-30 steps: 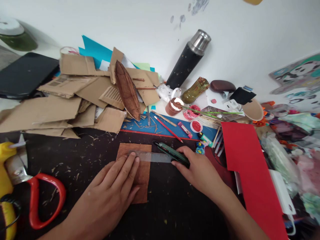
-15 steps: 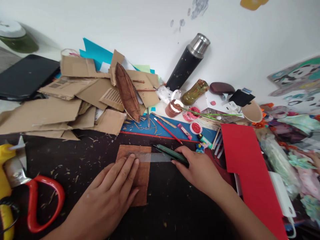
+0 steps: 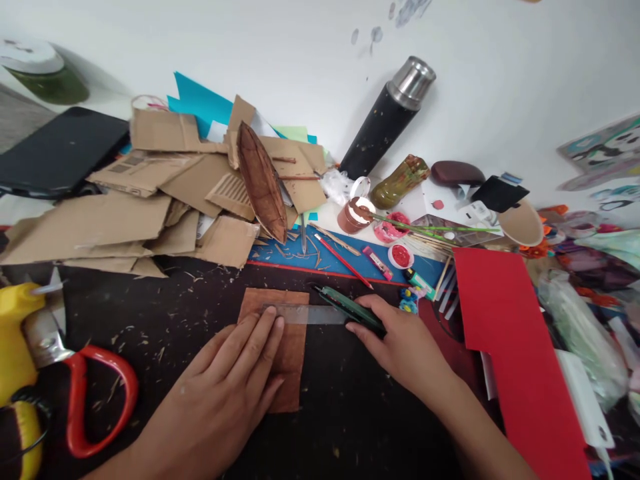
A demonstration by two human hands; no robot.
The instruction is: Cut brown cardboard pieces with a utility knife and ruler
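A brown-painted piece of cardboard (image 3: 287, 360) lies flat on the dark table, with a clear ruler (image 3: 323, 315) across its upper part. My left hand (image 3: 227, 383) is spread flat over the card, its fingertips pressing on the ruler's left portion; the palm hides the card's lower left. In my right hand (image 3: 407, 343) is a dark green utility knife (image 3: 350, 308), gripped between thumb and fingers. The knife points left, its tip just above the ruler near the card's upper right corner. Whether the blade touches the card I cannot tell.
Red-handled scissors (image 3: 100, 400) and a yellow glue gun (image 3: 20, 327) lie at left. Cardboard scraps (image 3: 115, 220) and a brown boat-shaped piece (image 3: 260, 180) are heaped behind. Open paint pots (image 3: 354, 217), a red pencil (image 3: 343, 261) and a black flask (image 3: 380, 127) stand or lie beyond; red card (image 3: 505, 313) at right.
The view has turned slightly to the left, so everything appears a little further right. Both hands, the ruler and the utility knife keep nearly the same places over the card.
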